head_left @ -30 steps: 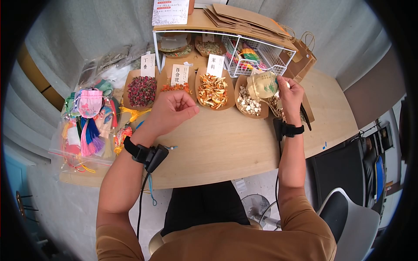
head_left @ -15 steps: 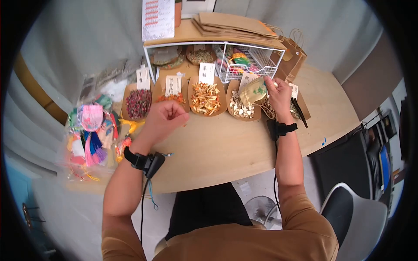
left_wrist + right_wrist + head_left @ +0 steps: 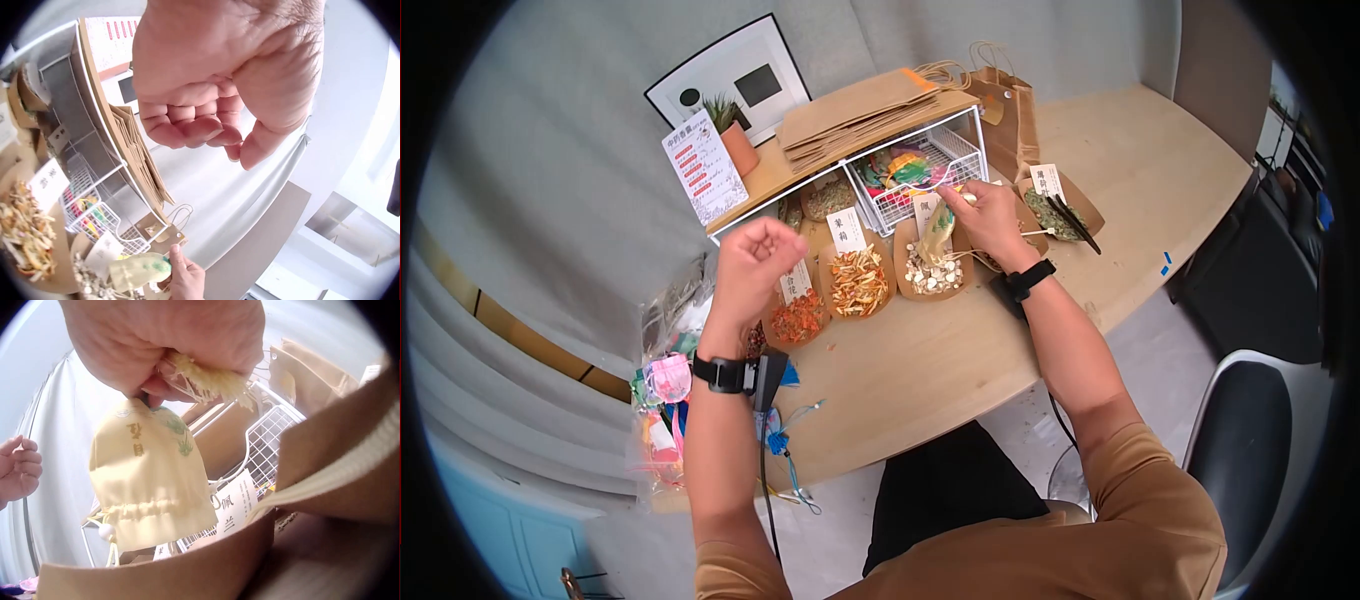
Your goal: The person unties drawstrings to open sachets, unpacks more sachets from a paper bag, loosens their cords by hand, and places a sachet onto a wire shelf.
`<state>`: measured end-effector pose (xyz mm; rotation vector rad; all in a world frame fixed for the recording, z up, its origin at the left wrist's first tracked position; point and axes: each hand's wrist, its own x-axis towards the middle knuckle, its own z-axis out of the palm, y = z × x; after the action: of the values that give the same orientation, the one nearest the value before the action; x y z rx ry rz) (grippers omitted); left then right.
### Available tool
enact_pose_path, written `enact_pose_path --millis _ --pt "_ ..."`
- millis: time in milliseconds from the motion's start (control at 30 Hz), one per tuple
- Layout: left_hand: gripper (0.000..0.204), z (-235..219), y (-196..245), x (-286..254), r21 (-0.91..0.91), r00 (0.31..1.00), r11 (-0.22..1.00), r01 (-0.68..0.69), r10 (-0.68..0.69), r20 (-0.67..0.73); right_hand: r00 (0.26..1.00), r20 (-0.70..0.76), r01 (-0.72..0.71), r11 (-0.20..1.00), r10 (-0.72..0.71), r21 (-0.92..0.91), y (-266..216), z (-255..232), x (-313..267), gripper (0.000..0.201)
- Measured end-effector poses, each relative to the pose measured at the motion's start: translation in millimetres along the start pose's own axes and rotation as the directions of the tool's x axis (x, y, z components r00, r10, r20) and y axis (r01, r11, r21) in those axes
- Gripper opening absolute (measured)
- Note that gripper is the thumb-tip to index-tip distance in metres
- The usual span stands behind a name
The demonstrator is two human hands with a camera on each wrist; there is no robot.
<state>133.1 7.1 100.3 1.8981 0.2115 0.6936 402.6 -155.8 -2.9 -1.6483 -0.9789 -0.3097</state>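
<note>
My right hand (image 3: 992, 222) pinches a pale yellow drawstring pouch (image 3: 938, 230) above a brown paper tray of whitish pieces (image 3: 932, 277). In the right wrist view the pouch (image 3: 150, 472) hangs with its gathered mouth downward, and a cream tassel (image 3: 219, 381) sticks out from under the fingers. Whether anything is inside cannot be seen. My left hand (image 3: 752, 270) is raised near the tray of orange-red petals (image 3: 798, 318), partly in front of its label. The left wrist view shows that hand (image 3: 231, 75) with loosely curled fingers and nothing in them.
A tray of orange-white strips (image 3: 860, 285) stands between the hands. Behind are a white wire basket (image 3: 960, 178) and a shelf with flat paper bags (image 3: 850, 115). Black tongs (image 3: 1072, 222) lie on the right tray of green herbs. Colourful pouches (image 3: 668, 380) lie at left.
The head view has turned toward the right. My left hand has risen from near the petal tray. The pouch now hangs more upright, mouth down, still in my right hand.
</note>
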Motion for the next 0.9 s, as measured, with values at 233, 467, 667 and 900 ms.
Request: enact_pose_path --millis 233,467,667,900 --pt "0.006 64 7 33 -0.124 0.979 0.992 -0.023 0.047 0.201 0.999 -0.027 -0.041 0.986 0.046 0.164 5 2 -1 0.029" --pt "0.065 129 -37 49 -0.157 0.954 0.978 0.140 -0.091 0.285 0.995 0.075 -0.092 0.922 0.069 0.376 -2 4 -2 0.028" --pt "0.097 139 -66 58 -0.063 0.937 0.975 0.211 -0.183 0.298 0.959 0.280 -0.208 0.804 0.054 0.557 -2 5 -4 0.025" --pt "0.071 139 -79 65 -0.226 0.949 0.968 0.109 -0.034 0.314 0.949 0.314 -0.205 0.763 0.003 0.613 -2 17 -8 0.026"
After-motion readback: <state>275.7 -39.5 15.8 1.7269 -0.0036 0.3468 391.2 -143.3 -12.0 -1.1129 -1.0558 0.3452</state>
